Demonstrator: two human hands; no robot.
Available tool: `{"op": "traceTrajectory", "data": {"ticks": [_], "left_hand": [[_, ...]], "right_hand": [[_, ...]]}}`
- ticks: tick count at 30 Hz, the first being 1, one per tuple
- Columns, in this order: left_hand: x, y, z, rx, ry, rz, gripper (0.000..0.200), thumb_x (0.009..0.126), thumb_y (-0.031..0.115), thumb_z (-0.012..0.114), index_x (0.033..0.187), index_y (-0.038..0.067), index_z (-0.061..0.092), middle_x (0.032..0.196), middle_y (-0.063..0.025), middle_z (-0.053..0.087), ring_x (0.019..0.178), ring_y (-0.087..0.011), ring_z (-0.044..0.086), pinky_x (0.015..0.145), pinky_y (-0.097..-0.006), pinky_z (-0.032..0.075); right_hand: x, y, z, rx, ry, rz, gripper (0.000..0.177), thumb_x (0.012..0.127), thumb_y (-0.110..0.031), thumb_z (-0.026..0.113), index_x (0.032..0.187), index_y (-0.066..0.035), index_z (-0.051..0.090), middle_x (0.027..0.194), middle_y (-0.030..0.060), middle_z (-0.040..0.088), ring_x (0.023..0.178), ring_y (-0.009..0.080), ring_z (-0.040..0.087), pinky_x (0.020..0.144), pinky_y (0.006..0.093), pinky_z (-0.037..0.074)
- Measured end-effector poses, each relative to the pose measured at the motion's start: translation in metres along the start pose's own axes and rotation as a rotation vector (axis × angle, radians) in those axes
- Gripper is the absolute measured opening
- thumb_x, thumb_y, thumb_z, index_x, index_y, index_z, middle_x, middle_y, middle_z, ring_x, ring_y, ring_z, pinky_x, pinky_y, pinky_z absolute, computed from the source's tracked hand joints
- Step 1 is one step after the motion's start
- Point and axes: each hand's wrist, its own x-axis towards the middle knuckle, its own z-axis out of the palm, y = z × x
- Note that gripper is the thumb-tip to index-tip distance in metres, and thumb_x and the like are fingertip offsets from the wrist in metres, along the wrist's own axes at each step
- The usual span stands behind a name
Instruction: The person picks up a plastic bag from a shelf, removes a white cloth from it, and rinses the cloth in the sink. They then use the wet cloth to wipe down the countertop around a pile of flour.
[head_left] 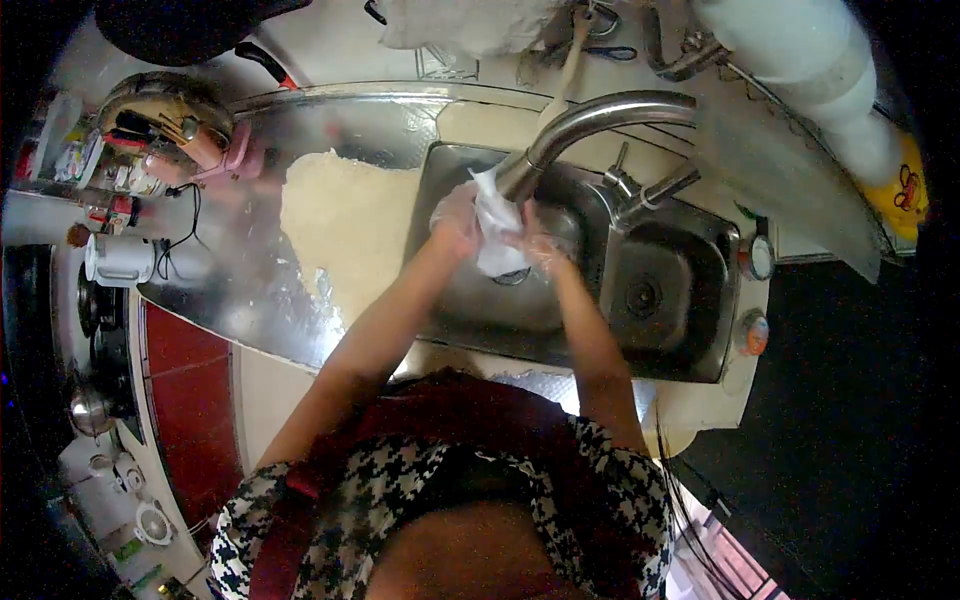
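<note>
A wet-looking white cloth (493, 222) hangs between my hands over the larger basin of the steel sink (470, 318), right at the spout of the faucet (590, 112). My left hand (458, 216) is closed around its left side. From the right, my right hand (541, 246) grips the cloth lower down. Both hands appear to wear thin clear plastic gloves. Some fingertips are hidden behind the cloth, and its lower end covers part of the drain.
A smaller basin (645, 290) adjoins on the right, with two small jars (757, 256) along its edge. Steel counter with a cream patch (345, 215) lies left. Farther left stand a pink utensil holder (240, 150) and white appliance (120, 258). A translucent panel (790, 190) slants at right.
</note>
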Motion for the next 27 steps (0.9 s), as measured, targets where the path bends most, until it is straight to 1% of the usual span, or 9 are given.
{"op": "traceTrajectory", "data": {"ticks": [4,5,8,13,17,21,23,25,27], "left_hand": [[-0.004,0.02,-0.024,0.107,0.081,0.036,0.037,0.09,0.035,0.039,0.105,0.004,0.053,0.093,-0.0096,0.059,0.08,-0.0228,0.056,0.073,-0.0365,0.045],[-0.006,0.023,-0.03,0.152,0.13,0.022,0.041,0.09,0.039,0.039,0.107,0.004,0.053,0.095,-0.009,0.058,0.082,-0.0225,0.056,0.075,-0.0364,0.045],[-0.012,0.02,-0.04,0.084,-0.22,0.234,0.042,0.091,0.038,0.039,0.111,0.004,0.051,0.105,-0.0081,0.055,0.09,-0.0205,0.053,0.079,-0.0329,0.043],[0.021,-0.034,-0.067,0.946,-0.235,0.795,0.03,0.086,0.023,0.051,0.113,0.009,0.049,0.101,-0.0029,0.056,0.091,-0.0172,0.054,0.079,-0.0309,0.045],[-0.016,-0.033,-0.007,0.06,-0.179,0.013,0.026,0.086,0.014,0.052,0.11,0.006,0.05,0.101,-0.007,0.057,0.089,-0.0172,0.055,0.078,-0.0296,0.045],[0.01,-0.055,-0.031,0.498,-0.278,0.203,0.024,0.084,0.008,0.053,0.107,0.005,0.051,0.1,-0.0072,0.057,0.089,-0.0163,0.055,0.077,-0.0289,0.046],[0.054,-0.085,-0.071,0.865,-0.199,0.655,0.023,0.082,0.002,0.053,0.105,0.004,0.051,0.1,-0.0064,0.057,0.087,-0.0165,0.057,0.074,-0.0291,0.047],[0.003,-0.036,-0.018,0.541,-0.11,0.446,0.017,0.082,0.005,0.055,0.098,0.005,0.054,0.092,-0.0065,0.059,0.08,-0.0182,0.058,0.069,-0.03,0.048],[-0.012,-0.009,-0.002,0.169,-0.057,0.214,0.012,0.082,0.009,0.058,0.093,0.006,0.055,0.08,-0.0068,0.059,0.071,-0.02,0.059,0.063,-0.0319,0.05]], "right_hand": [[0.02,0.034,0.021,0.627,-0.181,0.388,0.071,0.068,-0.017,0.07,0.128,-0.002,0.035,0.118,0.0124,0.048,0.102,0.0234,0.051,0.086,0.0359,0.042],[0.033,0.065,0.024,0.471,-0.067,0.258,0.053,0.069,-0.014,0.068,0.115,0.001,0.045,0.094,0.012,0.059,0.074,0.0189,0.059,0.064,0.0293,0.05],[0.04,0.036,0.014,0.407,0.336,0.482,0.045,0.073,-0.009,0.063,0.113,0.0,0.045,0.092,0.0121,0.059,0.075,0.0203,0.06,0.065,0.0301,0.051],[0.051,0.05,0.016,0.97,-0.023,0.17,0.04,0.083,-0.022,0.046,0.121,-0.008,0.044,0.131,0.0083,0.039,0.12,0.0264,0.036,0.099,0.0439,0.031],[0.039,0.003,0.018,1.027,0.166,0.255,0.034,0.086,-0.024,0.041,0.113,-0.006,0.048,0.119,0.0111,0.048,0.108,0.0278,0.045,0.091,0.0432,0.037],[0.04,-0.005,0.018,1.244,0.332,0.232,0.033,0.088,-0.026,0.039,0.108,-0.004,0.051,0.112,0.0139,0.053,0.099,0.0289,0.052,0.084,0.042,0.041],[0.045,0.006,0.006,1.408,0.367,0.155,0.033,0.088,-0.027,0.04,0.109,-0.004,0.051,0.112,0.0148,0.052,0.098,0.029,0.052,0.082,0.0413,0.042],[0.05,0.015,-0.017,0.848,0.533,0.212,0.034,0.088,-0.028,0.041,0.111,-0.005,0.05,0.115,0.0159,0.051,0.102,0.0301,0.05,0.09,0.0415,0.037],[0.036,-0.049,-0.049,-0.453,0.519,0.161,0.033,0.088,-0.026,0.042,0.113,-0.005,0.049,0.116,0.0166,0.05,0.104,0.0341,0.049,0.09,0.0505,0.035]]}}
